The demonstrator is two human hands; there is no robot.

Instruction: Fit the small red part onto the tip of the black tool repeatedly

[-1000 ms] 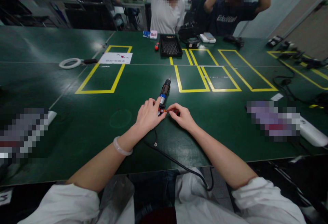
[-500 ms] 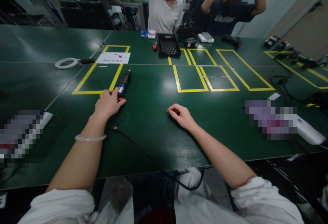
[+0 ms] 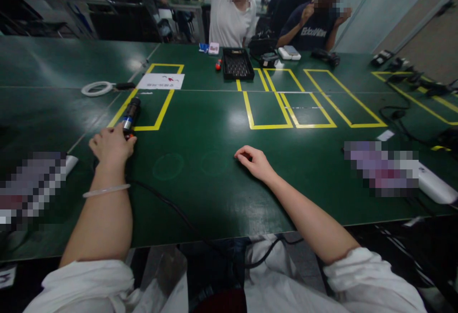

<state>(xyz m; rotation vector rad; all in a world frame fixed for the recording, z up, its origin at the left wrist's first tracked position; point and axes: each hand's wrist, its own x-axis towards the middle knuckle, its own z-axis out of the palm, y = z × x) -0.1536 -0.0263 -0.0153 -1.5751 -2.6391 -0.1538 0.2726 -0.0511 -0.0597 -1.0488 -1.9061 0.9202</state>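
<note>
A left hand grips a black, blue-banded cylindrical tool at the left side of a yellow-tape rectangle, not yet let go; the right hand, curled narrow, seems empty on the green desk.

Up close there are two hands: one left hand and one right hand. There is one tool and one bracelet. I can count five yellow boxes made of tape, and two faint rings drawn on the green. There is one sheet of paper, one white loop, one black tray, one small red thing, one blue thing, and one small white card. Two patches are all blurry squares. At least five other people are at the back. The black things far to the right are too jumbled to count.
</note>
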